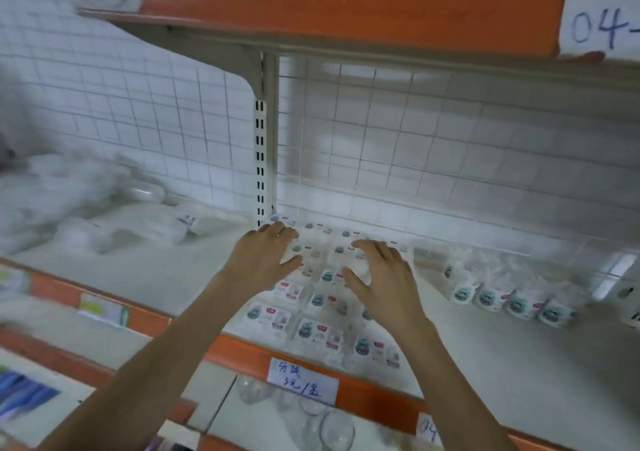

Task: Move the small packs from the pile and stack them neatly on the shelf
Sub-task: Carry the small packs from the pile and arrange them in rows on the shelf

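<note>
The packs [313, 329] lie flat on the shelf [485, 357] in tidy rows, labels up, running from the back wall to the front edge. I think they lie flat like this so more packs can go on top without sliding. To the right is the pile [512, 295], where more packs stand on end in a loose row with crinkly clear wrap behind them. It sits close to the rows, so each pack is an easy reach.

The left hand [266, 253] is over the back left corner of the rows, with fingers spread and nearly straight. It holds nothing. It looks like it rests on the packs there, but I cannot tell for sure. The right hand [381, 277] is over the middle of the rows, with fingers apart and bent a little, like a claw. It holds nothing too. I think both hands are patting the rows straight.

A white tag [303, 381] with blue writing hangs on the orange front edge.
</note>
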A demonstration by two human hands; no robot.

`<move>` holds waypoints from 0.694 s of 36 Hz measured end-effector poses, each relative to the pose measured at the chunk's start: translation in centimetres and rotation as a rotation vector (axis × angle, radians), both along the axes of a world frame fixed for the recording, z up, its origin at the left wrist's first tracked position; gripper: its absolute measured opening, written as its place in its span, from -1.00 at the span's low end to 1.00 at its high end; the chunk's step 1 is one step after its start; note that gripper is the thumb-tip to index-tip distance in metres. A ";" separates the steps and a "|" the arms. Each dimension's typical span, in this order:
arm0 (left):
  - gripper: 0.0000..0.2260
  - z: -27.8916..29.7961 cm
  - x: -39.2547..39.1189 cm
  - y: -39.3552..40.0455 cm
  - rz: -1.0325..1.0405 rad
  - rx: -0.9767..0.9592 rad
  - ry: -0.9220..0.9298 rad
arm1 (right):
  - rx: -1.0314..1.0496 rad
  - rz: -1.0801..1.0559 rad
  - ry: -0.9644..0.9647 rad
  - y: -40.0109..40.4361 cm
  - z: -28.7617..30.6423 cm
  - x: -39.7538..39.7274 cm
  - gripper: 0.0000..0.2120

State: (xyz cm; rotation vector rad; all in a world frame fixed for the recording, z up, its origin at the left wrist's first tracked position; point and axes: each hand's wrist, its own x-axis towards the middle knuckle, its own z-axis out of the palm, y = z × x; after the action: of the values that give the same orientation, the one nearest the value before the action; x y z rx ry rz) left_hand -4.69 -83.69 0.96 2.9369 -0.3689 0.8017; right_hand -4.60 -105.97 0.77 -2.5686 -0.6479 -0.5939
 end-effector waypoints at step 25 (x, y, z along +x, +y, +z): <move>-0.75 -7.9 -37.9 21.0 0.680 -0.257 0.167 | -0.040 0.599 0.225 25.4 -7.1 -22.9 -0.63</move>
State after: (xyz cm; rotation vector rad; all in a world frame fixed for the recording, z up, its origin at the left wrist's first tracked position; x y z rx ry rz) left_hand -42.58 -62.67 -6.92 2.8375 0.7241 0.5779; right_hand -27.50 -80.61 -6.36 -2.2528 -1.2770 -0.0903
